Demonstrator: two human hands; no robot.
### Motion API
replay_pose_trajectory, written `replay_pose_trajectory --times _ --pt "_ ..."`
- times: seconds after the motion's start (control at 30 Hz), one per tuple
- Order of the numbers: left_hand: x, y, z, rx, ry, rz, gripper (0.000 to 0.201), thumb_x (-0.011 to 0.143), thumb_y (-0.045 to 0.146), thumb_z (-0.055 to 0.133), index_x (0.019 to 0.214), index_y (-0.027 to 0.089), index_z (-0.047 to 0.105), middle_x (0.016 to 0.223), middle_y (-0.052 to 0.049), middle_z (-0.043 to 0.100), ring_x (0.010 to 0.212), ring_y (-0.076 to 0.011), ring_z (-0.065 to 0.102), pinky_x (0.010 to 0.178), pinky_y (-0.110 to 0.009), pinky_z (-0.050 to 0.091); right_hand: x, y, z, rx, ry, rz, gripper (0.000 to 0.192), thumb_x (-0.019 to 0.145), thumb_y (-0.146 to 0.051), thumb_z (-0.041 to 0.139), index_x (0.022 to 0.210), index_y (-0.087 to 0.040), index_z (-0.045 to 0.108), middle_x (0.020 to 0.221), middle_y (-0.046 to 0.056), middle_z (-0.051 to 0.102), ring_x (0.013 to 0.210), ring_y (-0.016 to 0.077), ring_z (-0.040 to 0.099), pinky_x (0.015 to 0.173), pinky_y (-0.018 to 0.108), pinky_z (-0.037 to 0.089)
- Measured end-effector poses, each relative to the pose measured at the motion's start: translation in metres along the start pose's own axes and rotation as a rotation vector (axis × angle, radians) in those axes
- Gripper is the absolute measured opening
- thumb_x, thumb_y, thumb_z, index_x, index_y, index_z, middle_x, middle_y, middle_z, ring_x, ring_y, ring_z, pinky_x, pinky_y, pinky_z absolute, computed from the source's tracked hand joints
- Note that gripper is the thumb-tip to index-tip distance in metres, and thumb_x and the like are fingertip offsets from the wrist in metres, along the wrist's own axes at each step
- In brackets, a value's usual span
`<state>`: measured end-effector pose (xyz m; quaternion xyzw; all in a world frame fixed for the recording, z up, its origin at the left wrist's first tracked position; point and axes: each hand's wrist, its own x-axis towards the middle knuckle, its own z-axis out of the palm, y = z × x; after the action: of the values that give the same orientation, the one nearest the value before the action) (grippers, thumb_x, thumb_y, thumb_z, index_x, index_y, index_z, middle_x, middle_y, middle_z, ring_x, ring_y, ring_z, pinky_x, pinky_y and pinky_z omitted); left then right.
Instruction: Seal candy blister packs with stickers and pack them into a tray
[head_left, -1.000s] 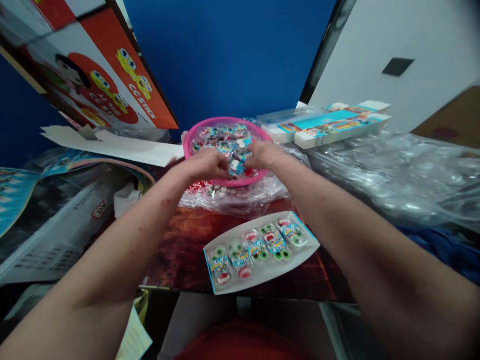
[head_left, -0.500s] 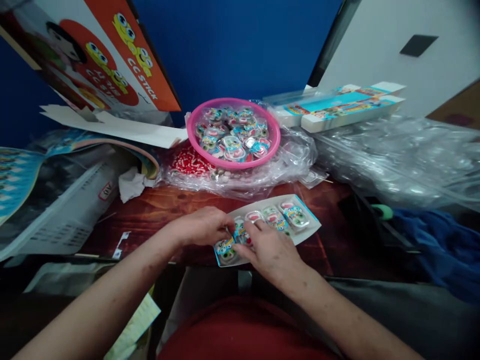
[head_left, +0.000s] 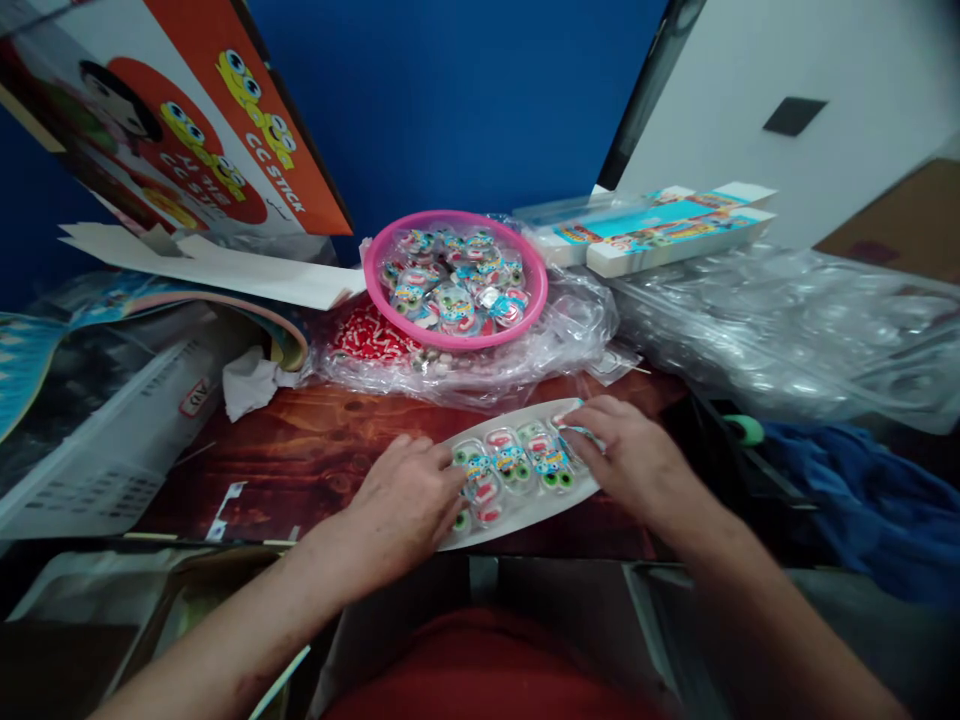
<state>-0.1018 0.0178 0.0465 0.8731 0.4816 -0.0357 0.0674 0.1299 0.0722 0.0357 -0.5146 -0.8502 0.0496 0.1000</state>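
Hands have spread apart since half a second ago, now at opposite ends of the white tray (head_left: 517, 510).

Left hand (head_left: 409, 500) lies flat, fingers loosely extended, covering the tray's near-left end, gripping nothing clearly. Right hand (head_left: 637, 460) curls at the far-right end, fingertips pinching a wrapped candy pack (head_left: 581, 432). Tray sits on the wooden table (head_left: 315, 450), just in front of the pink bowl (head_left: 390, 245) of candies on clear plastic.
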Motion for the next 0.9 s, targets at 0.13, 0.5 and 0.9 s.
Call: replay_pose_trajectory --times 0.13,0.5,0.9 --pt "0.023 0.011 0.013 -0.018 0.067 0.040 0.030 0.081 0.039 0.047 0.100 0.019 0.057 0.111 -0.009 0.056 0.094 -0.0247 0.052 0.077 -0.039 0.040 0.001 0.032 -0.016 -0.269 -0.245 -0.014 0.015 0.078 -0.029 0.056 0.086 -0.021 0.065 0.091 0.007 0.062 0.088 0.0239 0.054 0.073 0.035 0.040" --pt "0.056 0.032 0.018 -0.025 0.061 0.013 0.045 0.071 0.044 0.060 0.106 0.017 0.054 0.111 -0.012 0.054 0.100 -0.0286 0.047 0.081 -0.042 0.040 0.007 0.026 0.000 -0.309 -0.257 -0.193 0.056 0.064 -0.043 0.069 0.113 -0.023 0.053 0.104 0.009 0.056 0.093 0.0273 0.051 0.070 0.035 0.036" --pt "0.065 0.017 0.029 -0.141 0.039 0.080 0.037 0.075 0.033 0.054 0.108 0.018 0.054 0.117 -0.007 0.055 0.105 -0.0245 0.046 0.088 -0.039 0.038 0.013 0.031 0.001 -0.211 -0.277 -0.213 0.044 0.073 -0.040 0.063 0.114 -0.024 0.056 0.107 0.009 0.056 0.099 0.0262 0.049 0.080 0.037 0.036"
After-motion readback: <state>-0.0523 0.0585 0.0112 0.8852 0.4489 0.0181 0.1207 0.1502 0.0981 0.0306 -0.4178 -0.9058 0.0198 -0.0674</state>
